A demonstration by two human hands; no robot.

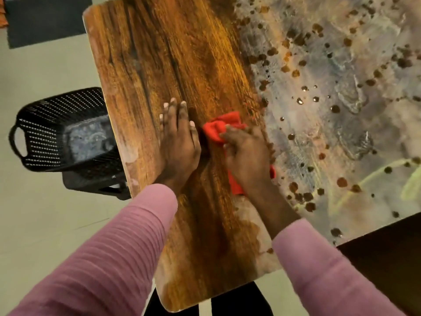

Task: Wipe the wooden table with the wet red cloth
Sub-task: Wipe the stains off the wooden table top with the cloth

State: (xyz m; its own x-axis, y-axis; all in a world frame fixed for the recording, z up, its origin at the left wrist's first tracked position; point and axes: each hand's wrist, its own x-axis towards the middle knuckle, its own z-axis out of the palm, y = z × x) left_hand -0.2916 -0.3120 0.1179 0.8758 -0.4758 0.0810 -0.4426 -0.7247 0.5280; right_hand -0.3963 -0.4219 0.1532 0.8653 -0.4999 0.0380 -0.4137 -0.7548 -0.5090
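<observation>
The wooden table (164,60) runs from near me to the far side; its left half is bare, dark, wet-looking wood, and its right half is covered by a grey-white smeared film with brown drops. My right hand (247,156) grips the bunched red cloth (224,126) and presses it onto the wood at the border of the film. Red cloth also shows below that hand. My left hand (178,142) lies flat on the wood just left of the cloth, fingers straight.
A black perforated plastic basket (45,131) sits on a dark stool to the left of the table, below its edge. A dark mat (45,21) lies on the pale floor at the top left. Dark furniture (387,258) meets the table at the lower right.
</observation>
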